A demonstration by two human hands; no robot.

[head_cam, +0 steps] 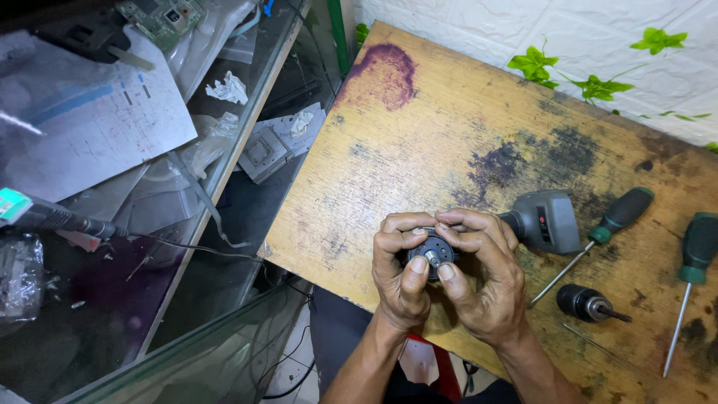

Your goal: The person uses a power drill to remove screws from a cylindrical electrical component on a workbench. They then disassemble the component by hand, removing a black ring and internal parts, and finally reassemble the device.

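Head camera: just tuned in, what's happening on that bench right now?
A person grips the round black front end of a grey power drill with both hands: left hand and right hand wrap around it over a stained wooden table. A loose drill chuck and two green-handled screwdrivers lie at the right.

I see a worn, stained wooden bench (419, 142). On it lie a grey drill body (544, 221), two green-handled screwdrivers (607, 228) (692, 277) and a black drill chuck (587, 303), near each other at its right.
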